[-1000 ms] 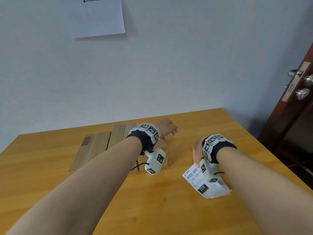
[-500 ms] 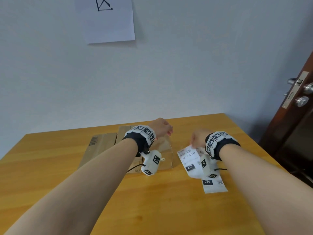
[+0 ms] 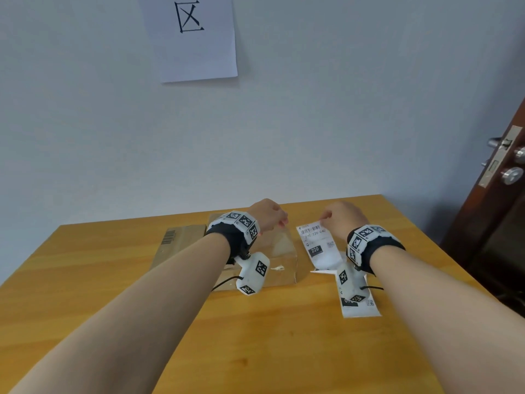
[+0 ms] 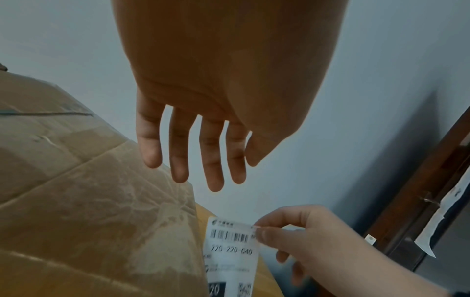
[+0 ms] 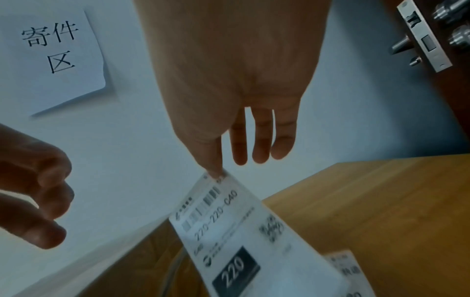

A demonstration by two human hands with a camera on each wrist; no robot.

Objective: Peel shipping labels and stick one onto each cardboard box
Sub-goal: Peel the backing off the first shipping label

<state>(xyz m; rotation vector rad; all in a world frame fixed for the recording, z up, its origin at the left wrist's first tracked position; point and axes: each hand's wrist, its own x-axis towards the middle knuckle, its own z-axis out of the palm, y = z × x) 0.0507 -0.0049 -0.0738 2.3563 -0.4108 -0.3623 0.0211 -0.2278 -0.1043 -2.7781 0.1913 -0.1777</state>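
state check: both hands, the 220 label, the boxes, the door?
right hand: pinches the 220 label's top edge
220 label: lifted, hanging beside the taped box
left hand: empty, above the taped box
taped box: shut, unlabeled
left box: flat on table
door: ajar

I see table [image 3: 284,351] against wall [image 3: 341,109]. Three cardboard boxes in row at table's 12 o'clock, side by side: left box [image 3: 181,245], middle box [image 3: 216,217] mostly hidden behind my left forearm, right box [image 3: 281,260]. Left hand [image 3: 268,214] over right box. Right hand [image 3: 343,220] at 3 o'clock of it, lifted label [image 3: 318,248] hanging between box and wrist. Label strip [image 3: 360,307] on table at 6 o'clock of lifted label. Paper sign [image 3: 193,38] on wall at 12. Door [image 3: 500,209] at 3.
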